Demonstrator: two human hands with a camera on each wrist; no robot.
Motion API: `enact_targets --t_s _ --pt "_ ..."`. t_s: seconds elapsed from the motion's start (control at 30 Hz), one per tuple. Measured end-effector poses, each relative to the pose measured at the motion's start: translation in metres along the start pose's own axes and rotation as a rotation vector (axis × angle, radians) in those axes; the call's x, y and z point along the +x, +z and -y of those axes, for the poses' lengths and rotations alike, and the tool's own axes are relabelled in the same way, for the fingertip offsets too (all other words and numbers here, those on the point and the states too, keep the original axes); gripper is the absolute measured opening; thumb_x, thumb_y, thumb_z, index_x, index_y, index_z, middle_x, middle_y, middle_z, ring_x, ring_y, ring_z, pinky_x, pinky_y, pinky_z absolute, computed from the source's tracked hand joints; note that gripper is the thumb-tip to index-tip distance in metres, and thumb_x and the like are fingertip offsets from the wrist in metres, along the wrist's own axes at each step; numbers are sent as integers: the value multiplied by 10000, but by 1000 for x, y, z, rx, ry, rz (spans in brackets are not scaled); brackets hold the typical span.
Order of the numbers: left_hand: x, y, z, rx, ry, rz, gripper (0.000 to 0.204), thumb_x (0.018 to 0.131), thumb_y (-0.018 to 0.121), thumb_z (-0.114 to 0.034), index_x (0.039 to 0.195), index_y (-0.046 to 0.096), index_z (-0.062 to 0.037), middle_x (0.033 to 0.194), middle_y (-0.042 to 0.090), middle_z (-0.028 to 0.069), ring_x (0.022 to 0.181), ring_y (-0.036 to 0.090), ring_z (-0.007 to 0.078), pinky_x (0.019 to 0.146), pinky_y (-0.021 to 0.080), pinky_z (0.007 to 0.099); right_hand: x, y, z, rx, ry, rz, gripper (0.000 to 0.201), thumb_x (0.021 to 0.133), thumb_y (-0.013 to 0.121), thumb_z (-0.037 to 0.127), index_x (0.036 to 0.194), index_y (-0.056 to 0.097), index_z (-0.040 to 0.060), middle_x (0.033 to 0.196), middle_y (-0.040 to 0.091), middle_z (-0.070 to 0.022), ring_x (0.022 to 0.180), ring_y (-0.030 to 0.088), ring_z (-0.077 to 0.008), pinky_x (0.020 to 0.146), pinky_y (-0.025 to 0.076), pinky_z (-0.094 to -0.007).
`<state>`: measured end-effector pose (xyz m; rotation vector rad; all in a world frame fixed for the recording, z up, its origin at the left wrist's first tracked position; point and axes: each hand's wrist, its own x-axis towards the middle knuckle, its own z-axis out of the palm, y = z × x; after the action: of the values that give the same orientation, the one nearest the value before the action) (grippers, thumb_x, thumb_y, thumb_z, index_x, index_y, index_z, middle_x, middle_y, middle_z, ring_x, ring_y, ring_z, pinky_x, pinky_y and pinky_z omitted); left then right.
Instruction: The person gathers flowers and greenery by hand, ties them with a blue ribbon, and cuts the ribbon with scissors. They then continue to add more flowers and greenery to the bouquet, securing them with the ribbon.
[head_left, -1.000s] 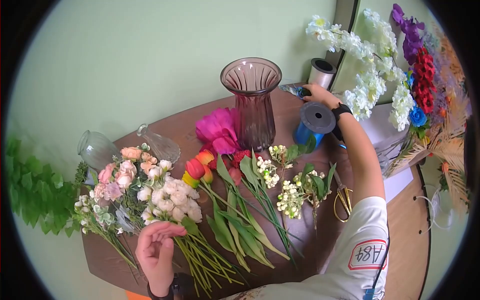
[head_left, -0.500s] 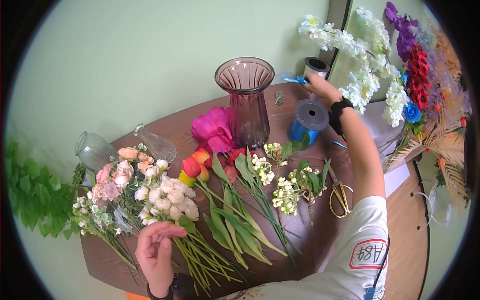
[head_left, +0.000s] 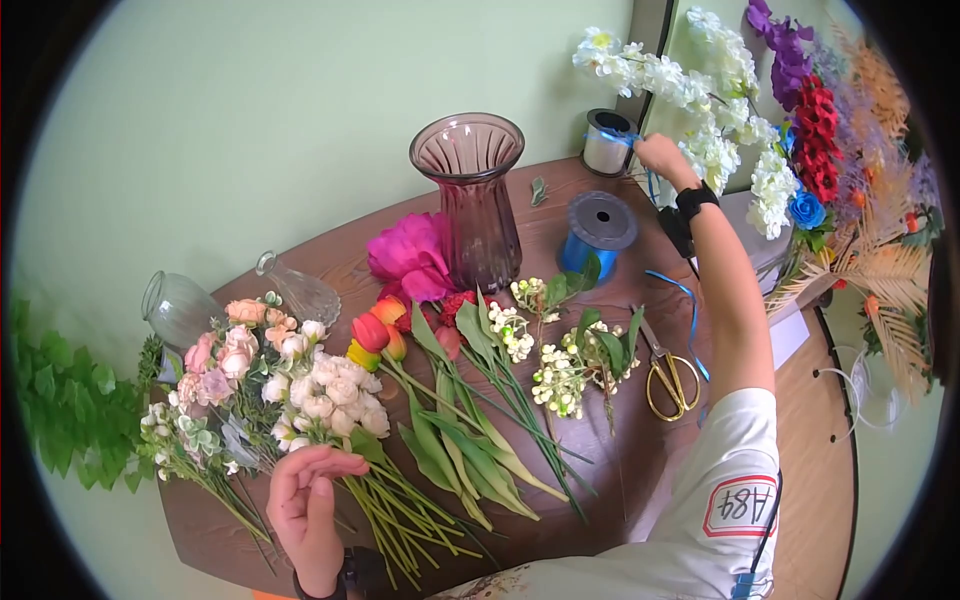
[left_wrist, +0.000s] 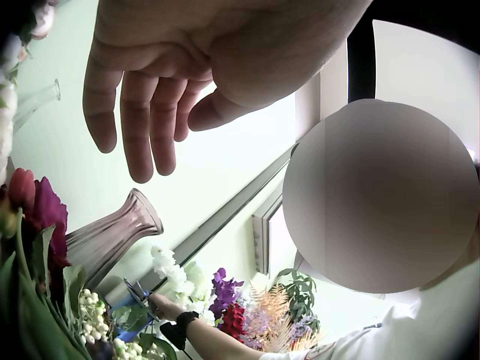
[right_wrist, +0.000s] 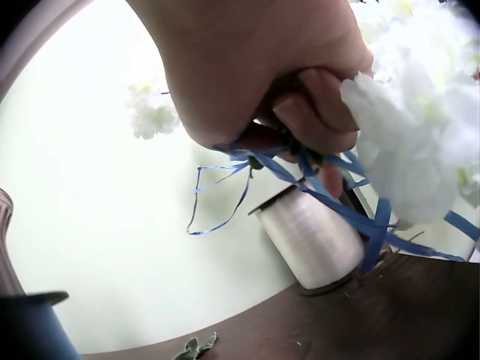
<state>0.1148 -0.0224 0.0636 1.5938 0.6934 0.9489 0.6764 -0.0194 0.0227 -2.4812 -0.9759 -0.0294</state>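
My right hand [head_left: 668, 160] is raised at the back right, fingers curled round a bunch of thin blue ribbon [right_wrist: 330, 199]. Curls and loose ends of it dangle below the fingers in the right wrist view. Just behind stands a spool of white ribbon [right_wrist: 311, 240], overlapped by the ribbon in the head view. A spool of blue ribbon [head_left: 602, 225] stands nearer. My left hand [head_left: 308, 515] hovers at the front, fingers loosely bent and holding nothing. Beneath and beside it lie green stems [head_left: 405, 520] of a bunch of white flowers [head_left: 335, 395].
A purple glass vase [head_left: 478, 220] stands mid-table beside a magenta flower [head_left: 410, 255]. Tulips [head_left: 372, 332], white berry sprigs [head_left: 560, 380] and gold-handled scissors [head_left: 672, 390] lie in front. Two clear vases [head_left: 300, 285] are at left. White blossom branches [head_left: 710, 100] rise at the right.
My right hand has lifted the blue ribbon from the table behind the blue spool and moved right, uncovering a small green leaf. A blue strand now shows beside the scissors. My left hand stays put.
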Motion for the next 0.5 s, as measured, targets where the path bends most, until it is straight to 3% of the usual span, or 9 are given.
enact_targets --t_s 0.1,0.3,0.5 --pt "0 1 0 -3 -1 11 220 827 386 -35 1034 419 32 883 563 162 794 559 224 753 429 317 -1 18 -7 -109 119 111 428 740 389 269 940 546 -75 991 512 -283 958 483 -399 847 376 -394" --pt "1 3 0 37 8 -43 223 827 436 -104 1006 439 28 829 561 142 737 555 213 707 450 325 -2 51 -16 -205 40 170 385 746 382 238 944 559 -41 1004 524 -245 957 495 -376 839 387 -393" --pt "3 5 2 39 3 -39 222 829 438 -111 1005 440 25 824 565 142 726 558 214 704 446 317 -10 62 -13 -283 -69 44 367 757 387 228 956 561 -26 1042 511 -210 952 495 -375 839 392 -406"
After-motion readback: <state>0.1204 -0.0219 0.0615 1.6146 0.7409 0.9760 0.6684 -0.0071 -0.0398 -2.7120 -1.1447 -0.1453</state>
